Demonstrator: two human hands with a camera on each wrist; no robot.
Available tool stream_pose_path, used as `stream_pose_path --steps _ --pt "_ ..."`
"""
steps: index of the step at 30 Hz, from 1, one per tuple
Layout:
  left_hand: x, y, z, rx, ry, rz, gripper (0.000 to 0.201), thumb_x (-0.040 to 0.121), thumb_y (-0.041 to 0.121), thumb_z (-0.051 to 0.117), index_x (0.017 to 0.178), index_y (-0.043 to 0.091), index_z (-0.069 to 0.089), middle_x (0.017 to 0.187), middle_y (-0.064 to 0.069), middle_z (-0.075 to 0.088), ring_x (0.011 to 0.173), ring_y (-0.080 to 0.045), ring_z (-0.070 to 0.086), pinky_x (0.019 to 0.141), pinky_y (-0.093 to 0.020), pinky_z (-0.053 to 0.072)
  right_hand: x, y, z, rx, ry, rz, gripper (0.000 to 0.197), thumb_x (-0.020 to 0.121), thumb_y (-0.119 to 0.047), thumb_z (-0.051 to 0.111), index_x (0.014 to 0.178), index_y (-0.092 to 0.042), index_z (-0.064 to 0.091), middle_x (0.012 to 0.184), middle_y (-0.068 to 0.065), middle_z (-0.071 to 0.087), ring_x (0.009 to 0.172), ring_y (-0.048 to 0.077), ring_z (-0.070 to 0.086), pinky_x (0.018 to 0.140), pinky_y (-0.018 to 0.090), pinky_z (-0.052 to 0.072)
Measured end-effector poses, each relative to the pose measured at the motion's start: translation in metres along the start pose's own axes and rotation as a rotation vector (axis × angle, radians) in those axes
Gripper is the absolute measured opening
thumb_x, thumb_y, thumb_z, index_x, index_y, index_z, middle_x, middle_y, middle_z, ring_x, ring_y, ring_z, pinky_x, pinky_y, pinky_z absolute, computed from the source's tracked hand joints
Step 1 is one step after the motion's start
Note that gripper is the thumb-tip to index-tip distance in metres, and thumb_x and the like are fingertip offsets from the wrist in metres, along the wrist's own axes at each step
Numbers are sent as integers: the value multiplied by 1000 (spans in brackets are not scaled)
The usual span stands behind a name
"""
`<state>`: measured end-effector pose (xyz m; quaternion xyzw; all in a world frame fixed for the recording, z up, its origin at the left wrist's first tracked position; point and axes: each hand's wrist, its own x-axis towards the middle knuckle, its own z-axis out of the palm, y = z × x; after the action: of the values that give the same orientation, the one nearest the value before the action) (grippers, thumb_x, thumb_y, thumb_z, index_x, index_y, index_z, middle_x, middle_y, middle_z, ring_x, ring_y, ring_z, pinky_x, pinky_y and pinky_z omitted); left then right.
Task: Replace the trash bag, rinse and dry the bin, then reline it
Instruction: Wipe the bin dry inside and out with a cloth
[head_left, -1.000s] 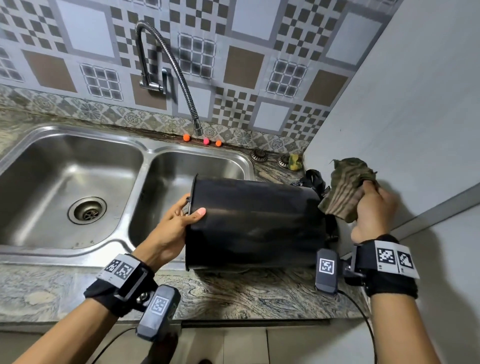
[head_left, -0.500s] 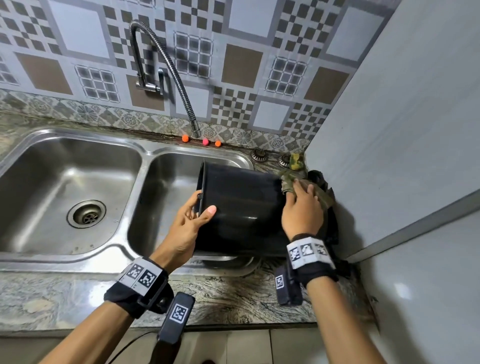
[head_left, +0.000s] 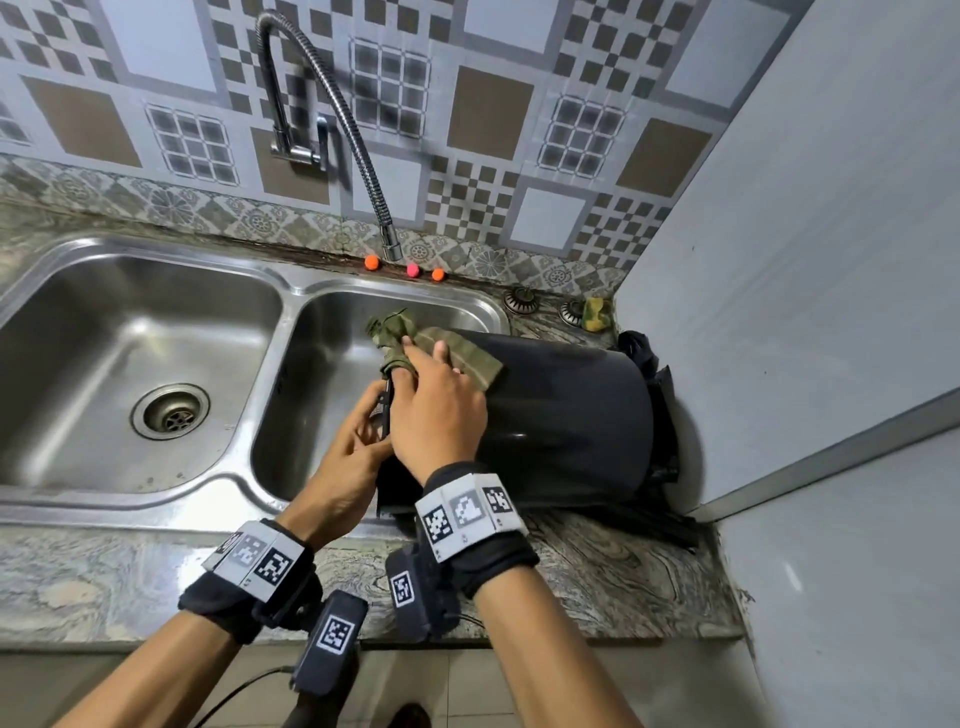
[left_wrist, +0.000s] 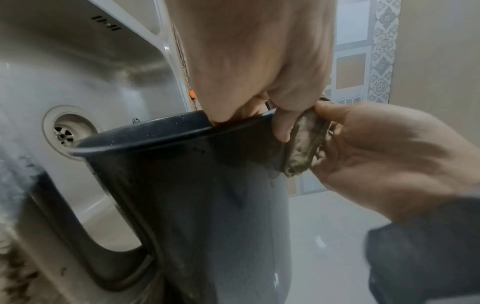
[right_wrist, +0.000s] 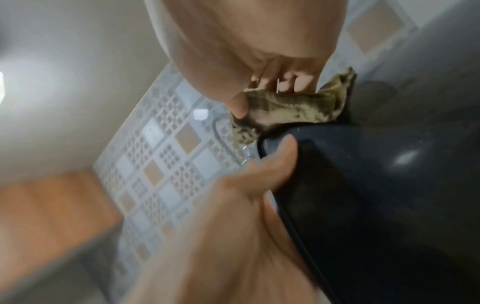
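A black bin (head_left: 561, 415) lies on its side on the stone counter, its mouth over the right sink basin (head_left: 332, 395). My left hand (head_left: 371, 415) grips the bin's rim, fingers inside and thumb outside, as the left wrist view of the bin (left_wrist: 194, 205) shows. My right hand (head_left: 436, 395) holds a crumpled green cloth (head_left: 447, 348) and presses it on the bin's upper side by the rim. In the right wrist view the thumb pinches the cloth (right_wrist: 293, 107) against the bin (right_wrist: 376, 195). The bin's inside is hidden.
A flexible faucet (head_left: 363, 171) hangs over the sink's divider. Three small coloured balls (head_left: 413, 270) sit on the back ledge. A black bag (head_left: 649, 358) is bunched behind the bin in the corner, near a sponge (head_left: 595, 314). A grey wall panel (head_left: 805, 260) closes the right side.
My right hand carried the cloth from the air by the bin's base leftward along the bin to its rim. The left hand stayed on the rim.
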<state>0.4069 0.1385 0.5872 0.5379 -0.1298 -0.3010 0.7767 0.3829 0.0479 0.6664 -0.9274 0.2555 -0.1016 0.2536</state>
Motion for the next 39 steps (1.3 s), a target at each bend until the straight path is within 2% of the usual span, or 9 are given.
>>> stream_pose_path --steps 4,10,13,17,21,26,29,33,39 --pt "-4 -1 -15 -102 1 -109 58 92 4 64 142 31 53 133 -9 68 118 -22 66 104 -41 50 15 16 -16 721 -71 204 27 95 -25 52 96 -5 69 92 17 72 77 23 55 74 33 42" --pt "11 31 -12 151 -35 -139 30 88 32 68 113 14 69 95 -1 74 79 -17 65 66 -25 52 20 76 -84 1307 -15 442 27 101 -14 46 117 0 63 123 24 64 107 33 63 98 47 50" --pt "23 50 -2 305 -28 -230 41 96 45 61 103 7 75 88 -3 78 78 -18 67 71 -33 49 18 113 -118 1369 86 468 33 103 -23 43 126 -6 60 125 17 66 108 29 66 92 40 53" --pt "28 50 0 286 4 -243 12 98 20 64 104 12 70 100 -4 80 87 -19 73 82 -35 57 11 155 -151 1384 234 525 42 101 -31 44 135 -11 56 129 10 66 119 26 63 101 41 48" --pt "22 39 -19 95 -26 -263 41 91 0 66 130 12 62 126 -14 71 110 -26 69 93 -33 57 -2 177 -171 1320 354 528 33 98 -31 49 123 -15 63 121 5 70 105 21 70 92 39 52" --pt "0 29 -18 -43 -61 -222 48 94 -2 58 138 18 58 127 -11 71 110 -21 70 86 -28 60 -12 181 -168 927 538 516 25 101 -22 50 83 -22 67 90 0 71 79 14 67 80 33 53" --pt "-14 20 -10 -70 -42 -192 47 96 -1 56 139 17 57 130 -12 69 118 -25 68 95 -32 57 -14 179 -160 658 591 449 28 92 -32 53 71 -19 65 81 13 69 76 20 60 74 36 49" --pt "-22 17 -2 -76 -38 -169 45 97 0 56 137 19 58 129 -9 70 119 -25 67 96 -32 57 -13 173 -151 348 596 297 23 95 -23 49 76 -17 61 65 1 56 64 22 50 64 31 38" --pt "-24 15 11 -103 -24 -130 48 95 -1 59 140 17 55 129 -11 70 117 -24 68 89 -29 59 -22 142 -107 25 431 268 30 97 -26 47 112 -13 69 104 17 72 93 39 64 75 38 48"
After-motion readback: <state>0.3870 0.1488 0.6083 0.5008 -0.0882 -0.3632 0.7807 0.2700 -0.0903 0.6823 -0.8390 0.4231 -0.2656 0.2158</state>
